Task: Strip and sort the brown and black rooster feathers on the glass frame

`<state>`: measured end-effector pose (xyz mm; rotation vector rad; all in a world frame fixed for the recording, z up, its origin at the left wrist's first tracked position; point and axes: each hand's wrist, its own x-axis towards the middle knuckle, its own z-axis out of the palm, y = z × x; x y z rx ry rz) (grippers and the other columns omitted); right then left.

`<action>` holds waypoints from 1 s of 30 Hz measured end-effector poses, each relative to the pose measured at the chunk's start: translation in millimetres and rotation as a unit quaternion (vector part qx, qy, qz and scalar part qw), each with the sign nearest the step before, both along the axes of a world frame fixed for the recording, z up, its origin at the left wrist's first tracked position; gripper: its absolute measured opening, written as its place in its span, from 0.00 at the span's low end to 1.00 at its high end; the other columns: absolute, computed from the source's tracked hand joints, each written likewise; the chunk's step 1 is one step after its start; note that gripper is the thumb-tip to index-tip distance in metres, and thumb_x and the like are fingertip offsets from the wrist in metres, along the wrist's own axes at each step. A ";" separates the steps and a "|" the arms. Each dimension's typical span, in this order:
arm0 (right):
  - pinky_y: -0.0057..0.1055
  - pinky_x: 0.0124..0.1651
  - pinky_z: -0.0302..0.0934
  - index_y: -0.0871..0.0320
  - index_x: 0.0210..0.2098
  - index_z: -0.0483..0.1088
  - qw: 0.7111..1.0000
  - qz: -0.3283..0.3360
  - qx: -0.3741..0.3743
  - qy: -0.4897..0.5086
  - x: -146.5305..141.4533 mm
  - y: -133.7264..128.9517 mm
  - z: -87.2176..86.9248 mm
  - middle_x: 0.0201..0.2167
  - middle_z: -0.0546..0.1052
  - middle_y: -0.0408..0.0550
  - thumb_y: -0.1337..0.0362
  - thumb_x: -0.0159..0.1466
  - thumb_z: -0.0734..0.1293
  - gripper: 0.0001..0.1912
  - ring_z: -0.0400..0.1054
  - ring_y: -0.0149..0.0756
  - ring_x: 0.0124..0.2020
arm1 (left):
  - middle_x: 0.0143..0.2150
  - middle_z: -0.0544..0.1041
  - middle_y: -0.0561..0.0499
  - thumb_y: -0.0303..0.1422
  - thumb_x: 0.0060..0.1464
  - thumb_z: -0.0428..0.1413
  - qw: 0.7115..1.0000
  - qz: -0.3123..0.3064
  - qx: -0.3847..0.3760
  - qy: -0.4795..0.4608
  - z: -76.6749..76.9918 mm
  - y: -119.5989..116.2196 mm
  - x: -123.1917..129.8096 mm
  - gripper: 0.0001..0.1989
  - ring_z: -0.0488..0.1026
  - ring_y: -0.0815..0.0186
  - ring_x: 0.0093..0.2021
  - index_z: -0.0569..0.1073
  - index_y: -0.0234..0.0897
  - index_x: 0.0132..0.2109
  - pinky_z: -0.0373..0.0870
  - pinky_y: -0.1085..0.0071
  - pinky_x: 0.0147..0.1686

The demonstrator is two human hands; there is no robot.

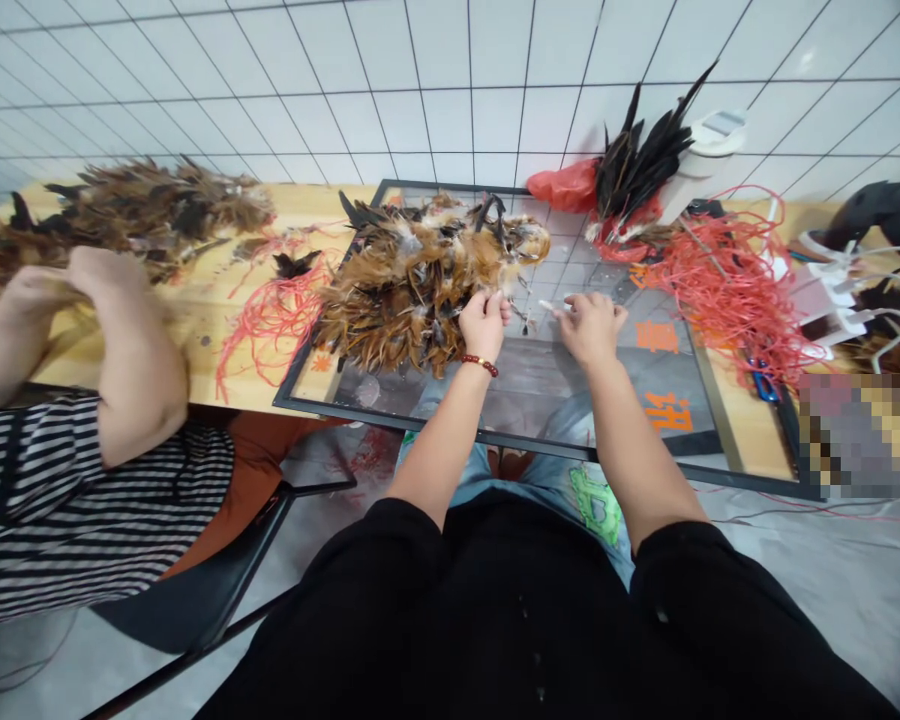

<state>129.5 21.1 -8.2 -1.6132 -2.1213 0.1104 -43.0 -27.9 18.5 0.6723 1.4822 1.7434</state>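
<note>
My left hand (484, 322), with a red bead bracelet (480, 365) at the wrist, is closed in a pinch beside the right edge of a brown feather pile (412, 285). What it pinches is too small to make out. To its right, my right hand (591, 328) hovers over the glass-topped panel (540, 385) with its fingers apart. A small white piece (547, 305) shows at its fingertips; whether it is held or worn on a finger is unclear. Small dark feather bits (526, 325) lie between the two hands.
At the left, a co-worker in a striped shirt (82, 510) has both hands at another feather pile (157, 205). Red strings (742, 285) heap at the right, near long black feathers (637, 160), a red bag (566, 187), blue-handled scissors (762, 382) and white chargers (825, 300). More strings (270, 325) lie left.
</note>
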 end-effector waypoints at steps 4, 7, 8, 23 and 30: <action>0.50 0.53 0.47 0.54 0.47 0.75 0.999 -0.002 -0.042 0.021 -8.2 1.3 -3.0 0.47 0.74 0.57 0.56 0.65 0.61 0.16 0.61 0.52 0.51 | 0.23 0.72 0.57 0.32 0.59 0.57 1.000 -0.014 0.011 -0.013 0.5 -1.2 3.2 0.10 0.67 0.78 0.20 0.69 0.35 0.29 0.64 0.80 0.23; 0.49 0.52 0.48 0.54 0.40 0.76 0.998 0.000 -0.037 0.048 -12.5 3.1 -1.6 0.45 0.75 0.56 0.59 0.64 0.61 0.13 0.62 0.51 0.49 | 0.23 0.73 0.57 0.31 0.59 0.56 0.999 -0.042 -0.002 0.003 -1.6 -1.5 6.3 0.10 0.69 0.78 0.21 0.70 0.34 0.29 0.66 0.80 0.24; 0.48 0.52 0.48 0.55 0.37 0.76 0.998 0.007 -0.026 0.051 -13.3 2.9 -0.6 0.44 0.75 0.56 0.60 0.64 0.61 0.12 0.63 0.51 0.48 | 0.24 0.73 0.56 0.31 0.60 0.56 0.999 -0.052 -0.010 0.008 -2.5 -1.3 7.1 0.10 0.69 0.77 0.21 0.70 0.34 0.29 0.66 0.80 0.25; 0.44 0.56 0.46 0.55 0.37 0.69 0.981 0.162 0.107 0.007 -22.3 -24.4 21.8 0.35 0.79 0.50 0.62 0.67 0.57 0.10 0.67 0.43 0.39 | 0.30 0.78 0.51 0.32 0.61 0.52 0.944 -0.148 -0.037 0.294 -21.1 -3.9 9.1 0.11 0.75 0.69 0.28 0.74 0.37 0.31 0.70 0.73 0.35; 0.44 0.56 0.47 0.55 0.38 0.70 0.985 0.126 0.113 0.016 -17.9 -18.0 17.0 0.35 0.78 0.50 0.62 0.68 0.57 0.11 0.67 0.43 0.41 | 0.28 0.77 0.49 0.29 0.58 0.55 0.917 -0.134 -0.043 0.374 -9.7 -9.6 7.4 0.11 0.75 0.65 0.36 0.73 0.38 0.27 0.70 0.72 0.41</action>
